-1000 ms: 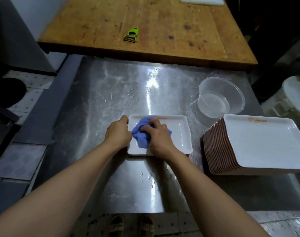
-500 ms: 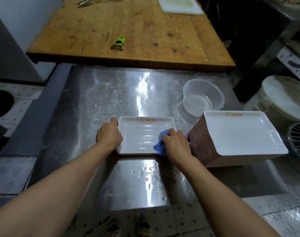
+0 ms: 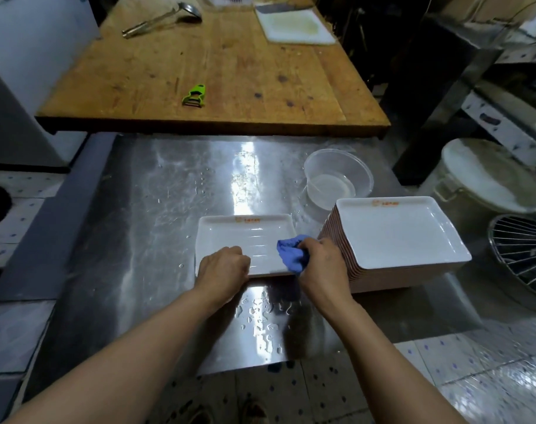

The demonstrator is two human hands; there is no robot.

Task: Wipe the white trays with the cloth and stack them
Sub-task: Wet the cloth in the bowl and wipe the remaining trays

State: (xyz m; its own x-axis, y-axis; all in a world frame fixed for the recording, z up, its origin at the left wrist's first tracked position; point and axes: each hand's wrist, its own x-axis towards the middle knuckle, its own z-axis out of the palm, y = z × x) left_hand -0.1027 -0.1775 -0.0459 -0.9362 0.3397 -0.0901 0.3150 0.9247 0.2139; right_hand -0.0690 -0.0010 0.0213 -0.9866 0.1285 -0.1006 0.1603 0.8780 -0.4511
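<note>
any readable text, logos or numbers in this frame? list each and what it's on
Orange print on the far rim of the single white tray: too blurred to read.
Orange print on the far rim of the top tray of the stack: a small mark followed by characters, too blurred to read.
Green peeler, clear tub, blue cloth: no text visible.
Nothing else in view carries legible text or numbers.

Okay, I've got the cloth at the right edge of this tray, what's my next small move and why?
Probably lift the single tray onto the stack of trays just to its right. The left hand grips its near edge, the right hand holds the blue cloth at its right edge, and the tray's surface shows only wipe streaks.
</note>
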